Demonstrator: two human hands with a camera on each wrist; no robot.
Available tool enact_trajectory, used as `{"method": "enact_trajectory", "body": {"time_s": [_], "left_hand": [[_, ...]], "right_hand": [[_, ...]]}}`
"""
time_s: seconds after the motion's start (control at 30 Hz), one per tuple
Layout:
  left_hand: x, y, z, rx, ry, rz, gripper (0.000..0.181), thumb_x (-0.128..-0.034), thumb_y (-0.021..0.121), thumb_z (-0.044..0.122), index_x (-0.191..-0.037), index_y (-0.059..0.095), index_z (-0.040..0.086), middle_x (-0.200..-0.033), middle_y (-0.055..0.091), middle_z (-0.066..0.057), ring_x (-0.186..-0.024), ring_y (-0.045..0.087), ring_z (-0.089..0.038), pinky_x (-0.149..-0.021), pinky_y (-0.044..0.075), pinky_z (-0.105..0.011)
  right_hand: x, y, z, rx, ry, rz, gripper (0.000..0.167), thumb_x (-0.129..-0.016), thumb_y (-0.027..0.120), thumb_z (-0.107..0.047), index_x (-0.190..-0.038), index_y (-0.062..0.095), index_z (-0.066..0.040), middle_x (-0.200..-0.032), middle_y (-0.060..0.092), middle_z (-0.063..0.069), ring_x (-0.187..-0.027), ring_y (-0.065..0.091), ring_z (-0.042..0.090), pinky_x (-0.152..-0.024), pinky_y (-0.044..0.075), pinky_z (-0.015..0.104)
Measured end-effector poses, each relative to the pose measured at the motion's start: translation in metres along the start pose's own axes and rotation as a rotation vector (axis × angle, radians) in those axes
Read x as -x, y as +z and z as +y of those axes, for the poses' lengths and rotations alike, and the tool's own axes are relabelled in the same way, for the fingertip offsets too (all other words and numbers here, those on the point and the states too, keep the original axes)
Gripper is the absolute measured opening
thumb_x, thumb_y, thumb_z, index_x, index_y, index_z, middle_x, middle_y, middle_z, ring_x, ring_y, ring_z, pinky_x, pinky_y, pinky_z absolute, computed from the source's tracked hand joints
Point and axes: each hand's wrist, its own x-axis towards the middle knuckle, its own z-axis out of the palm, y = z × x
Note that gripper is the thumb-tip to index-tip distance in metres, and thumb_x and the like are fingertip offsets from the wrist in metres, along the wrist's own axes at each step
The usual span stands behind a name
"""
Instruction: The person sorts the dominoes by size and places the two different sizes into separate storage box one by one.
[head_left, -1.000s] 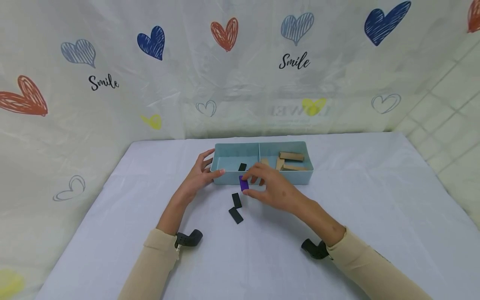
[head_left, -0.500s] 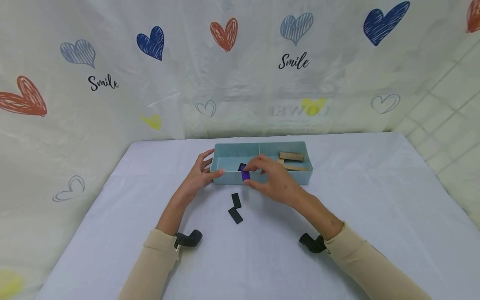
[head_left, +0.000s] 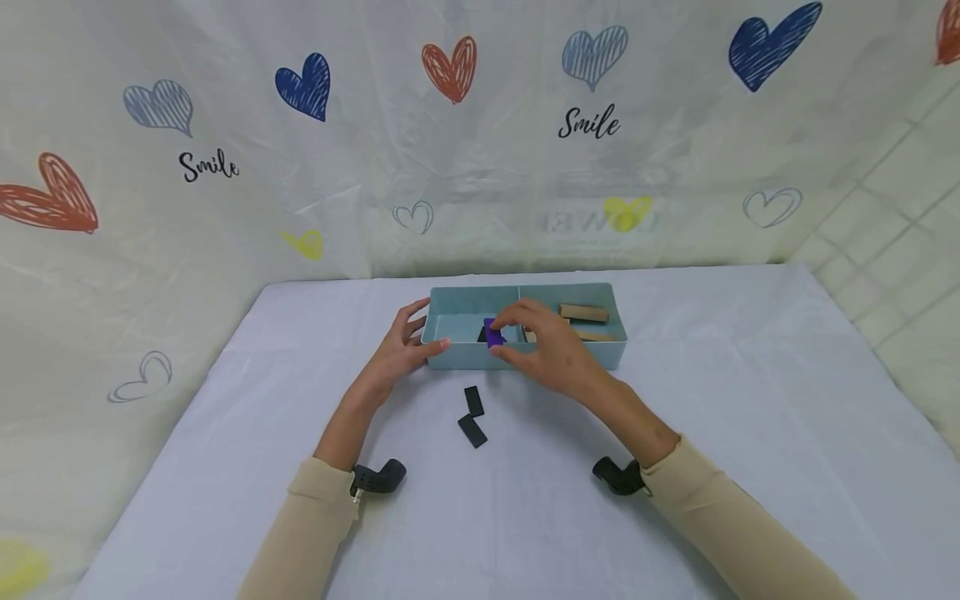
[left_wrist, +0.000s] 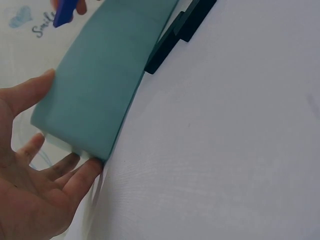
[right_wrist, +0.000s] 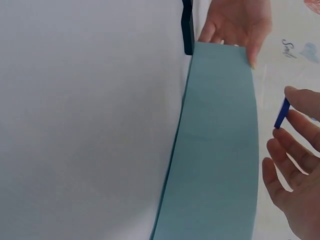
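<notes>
In the head view my right hand (head_left: pixel 551 346) pinches a small flat purple block (head_left: pixel 492 332) between thumb and fingers. It holds the block over the front rim of a light blue two-compartment box (head_left: pixel 465 357), near the divider. My left hand (head_left: pixel 396 354) grips the left end of this box, thumb at the front and fingers along the end, as the left wrist view also shows. Inside the left compartment a black block (head_left: pixel 482 334) is partly hidden behind the purple one. Two black blocks (head_left: pixel 473 431) lie on the table in front of the box.
Several wooden blocks (head_left: pixel 583 313) lie in the box's right compartment, partly covered by my right hand. A white cloth covers the table (head_left: pixel 712 375). Behind it hangs a pale curtain (head_left: pixel 510 158) printed with hearts.
My right hand has carried the purple block up and away from me, from in front of the box to over its front rim. The left hand and the box stay put.
</notes>
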Motion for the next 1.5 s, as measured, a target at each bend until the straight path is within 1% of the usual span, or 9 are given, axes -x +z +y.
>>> {"method": "enact_trajectory", "body": {"time_s": [0.13, 0.2, 0.37, 0.47, 0.63, 0.93, 1.07, 1.17, 1.5], "left_hand": [[0.0, 0.0, 0.0, -0.005, 0.005, 0.001, 0.089, -0.0923, 0.079, 0.033, -0.161, 0.024, 0.043, -0.174, 0.021, -0.009, -0.159, 0.029, -0.037, -0.123, 0.035, -0.061], [0.0, 0.0, 0.0, -0.004, 0.005, -0.001, 0.089, -0.0921, 0.079, 0.034, -0.161, 0.024, 0.042, -0.174, 0.021, -0.009, -0.16, 0.028, -0.037, -0.123, 0.035, -0.061], [0.0, 0.001, 0.002, 0.002, 0.005, -0.002, 0.088, -0.0922, 0.08, 0.034, -0.161, 0.024, 0.042, -0.174, 0.021, -0.009, -0.16, 0.028, -0.037, -0.123, 0.035, -0.062], [0.0, 0.001, 0.002, 0.001, 0.007, -0.002, 0.088, -0.0929, 0.079, 0.032, -0.161, 0.024, 0.042, -0.174, 0.022, -0.009, -0.159, 0.029, -0.037, -0.123, 0.035, -0.062], [0.0, 0.001, 0.001, -0.001, 0.003, 0.001, 0.087, -0.093, 0.079, 0.032, -0.161, 0.025, 0.042, -0.174, 0.022, -0.008, -0.159, 0.029, -0.037, -0.123, 0.035, -0.061], [0.0, 0.001, -0.002, -0.022, -0.007, -0.002, 0.088, -0.0939, 0.077, 0.034, -0.162, 0.022, 0.04, -0.175, 0.02, -0.01, -0.16, 0.027, -0.039, -0.123, 0.034, -0.063], [0.001, 0.002, -0.001, -0.017, 0.0, -0.004, 0.088, -0.0935, 0.078, 0.034, -0.162, 0.023, 0.04, -0.174, 0.021, -0.01, -0.159, 0.028, -0.039, -0.123, 0.034, -0.063], [0.001, 0.002, 0.0, -0.013, 0.003, -0.003, 0.088, -0.0931, 0.078, 0.034, -0.162, 0.023, 0.039, -0.174, 0.022, -0.01, -0.159, 0.029, -0.038, -0.123, 0.035, -0.062], [0.001, 0.001, -0.001, -0.017, -0.001, 0.007, 0.088, -0.0934, 0.078, 0.033, -0.162, 0.023, 0.04, -0.174, 0.021, -0.009, -0.159, 0.029, -0.038, -0.123, 0.035, -0.062]], "right_hand": [[-0.004, 0.001, 0.002, 0.01, -0.002, 0.017, 0.028, -0.09, 0.083, -0.016, -0.116, 0.074, -0.012, -0.117, 0.07, 0.004, -0.111, 0.064, 0.025, -0.091, 0.056, 0.043], [-0.005, 0.002, 0.003, 0.009, 0.006, 0.019, 0.028, -0.09, 0.083, -0.016, -0.115, 0.074, -0.012, -0.118, 0.07, 0.004, -0.113, 0.064, 0.024, -0.093, 0.056, 0.044], [-0.008, 0.002, 0.004, -0.004, 0.028, 0.015, 0.029, -0.089, 0.084, -0.016, -0.116, 0.073, -0.011, -0.121, 0.07, 0.006, -0.117, 0.063, 0.028, -0.098, 0.056, 0.05], [-0.01, 0.002, 0.004, -0.004, 0.03, 0.019, 0.029, -0.089, 0.084, -0.015, -0.115, 0.073, -0.01, -0.121, 0.07, 0.007, -0.119, 0.063, 0.029, -0.1, 0.056, 0.052], [-0.013, 0.002, 0.006, 0.007, 0.028, 0.025, 0.028, -0.089, 0.084, -0.015, -0.114, 0.073, -0.01, -0.122, 0.071, 0.008, -0.12, 0.063, 0.029, -0.099, 0.057, 0.052], [-0.018, 0.003, 0.008, 0.01, 0.054, 0.014, 0.026, -0.09, 0.082, -0.014, -0.115, 0.074, -0.01, -0.126, 0.071, 0.009, -0.123, 0.063, 0.032, -0.099, 0.057, 0.053], [-0.02, 0.003, 0.01, 0.009, 0.07, 0.002, 0.026, -0.092, 0.08, -0.014, -0.116, 0.073, -0.009, -0.131, 0.07, 0.01, -0.126, 0.061, 0.032, -0.1, 0.057, 0.052], [-0.021, 0.003, 0.011, 0.005, 0.074, 0.0, 0.024, -0.093, 0.079, -0.014, -0.116, 0.073, -0.01, -0.132, 0.068, 0.01, -0.126, 0.06, 0.031, -0.099, 0.056, 0.051], [-0.014, 0.002, 0.014, 0.004, 0.031, 0.016, 0.022, -0.09, 0.081, -0.007, -0.111, 0.074, -0.008, -0.118, 0.068, 0.012, -0.113, 0.062, 0.032, -0.092, 0.057, 0.053]]}}
